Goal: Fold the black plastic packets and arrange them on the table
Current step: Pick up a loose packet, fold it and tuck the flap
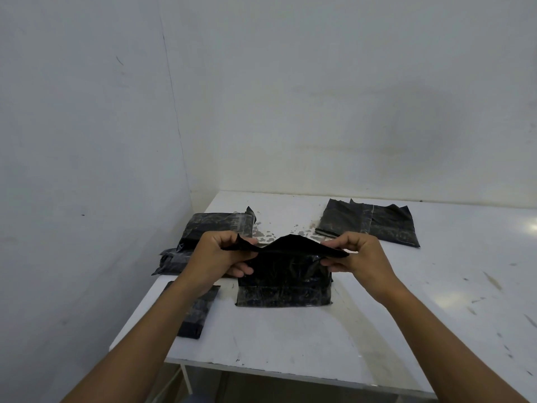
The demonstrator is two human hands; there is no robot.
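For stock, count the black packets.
6 visible: held packet at centre, near-left packet, two in far-left stack, two in far-right pair; stacks may hide more.

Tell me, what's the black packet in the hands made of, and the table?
The black packet looks like thin glossy plastic film: it wrinkles and glints. The table seems white painted or laminated board, matt, scuffed and stained.

One table (pixel 436 286), two hands, the left hand (pixel 220 254) and the right hand (pixel 360 257), and at least six black packets: one middle packet (pixel 284 274), one near-left packet (pixel 197 315), a left stack (pixel 215 225) of two or more, the exact number hidden, and a far-right pair (pixel 374 222) overlapping
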